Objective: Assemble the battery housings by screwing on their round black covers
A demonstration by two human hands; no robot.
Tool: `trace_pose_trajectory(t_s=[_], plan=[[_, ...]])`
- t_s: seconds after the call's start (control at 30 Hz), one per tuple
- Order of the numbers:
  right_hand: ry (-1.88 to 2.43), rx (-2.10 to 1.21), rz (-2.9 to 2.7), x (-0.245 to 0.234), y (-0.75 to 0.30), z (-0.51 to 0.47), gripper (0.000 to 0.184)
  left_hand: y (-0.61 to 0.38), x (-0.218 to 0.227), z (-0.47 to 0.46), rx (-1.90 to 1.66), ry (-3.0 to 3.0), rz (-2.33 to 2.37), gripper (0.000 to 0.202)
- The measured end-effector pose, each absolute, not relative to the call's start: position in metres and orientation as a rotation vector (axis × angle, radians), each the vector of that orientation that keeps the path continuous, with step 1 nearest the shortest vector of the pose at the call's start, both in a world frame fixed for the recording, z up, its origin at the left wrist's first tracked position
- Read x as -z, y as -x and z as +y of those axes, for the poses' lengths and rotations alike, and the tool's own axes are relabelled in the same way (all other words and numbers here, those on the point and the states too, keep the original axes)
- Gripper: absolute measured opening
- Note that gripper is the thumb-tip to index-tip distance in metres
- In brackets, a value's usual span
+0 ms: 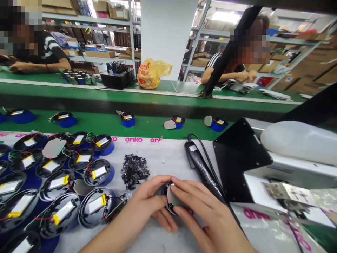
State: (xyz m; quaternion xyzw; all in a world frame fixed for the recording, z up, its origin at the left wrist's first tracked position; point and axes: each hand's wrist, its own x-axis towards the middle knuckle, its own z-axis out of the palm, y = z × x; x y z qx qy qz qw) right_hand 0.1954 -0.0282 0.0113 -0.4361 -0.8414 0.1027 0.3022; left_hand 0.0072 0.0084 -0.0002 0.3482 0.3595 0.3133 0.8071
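Note:
Between my hands is a round black device housing (170, 207) with a pale grey plate (173, 196) on its top. My left hand (149, 200) wraps round its left side, thumb near the rim. The fingers of my right hand (204, 207) lie over the plate and the right edge, hiding much of the housing. Just beyond my left hand is a pile of small black pieces (133, 170). To the left stand several similar blue housings (98, 172), open on top, with silver and yellow batteries and red wires showing.
A black-wrapped hand tool (200, 161) with a cable lies right of my hands, beside a machine with a black plate (239, 154). Several housings (128, 119) stand on the green belt (147, 123). Two people work across it, near a yellow bag (150, 75).

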Motion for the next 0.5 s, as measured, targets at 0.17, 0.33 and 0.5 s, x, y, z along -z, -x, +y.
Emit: trace_pose_trajectory(t_s=[0.17, 0.33, 0.5], plan=[[1.087, -0.347, -2.274, -0.018, -0.197, -0.022, 0.032, -0.001, -0.001, 0.012, -0.641, -0.637, 0.701, 0.047], [1.109, -0.272, -2.313, -0.019, -0.194, -0.022, 0.030, -0.006, 0.007, 0.009, -0.677, -0.680, 0.730, 0.050], [1.217, -0.296, -2.285, -0.021, -0.195, -0.026, 0.032, -0.008, 0.013, 0.008, -0.674, -0.685, 0.769, 0.060]])
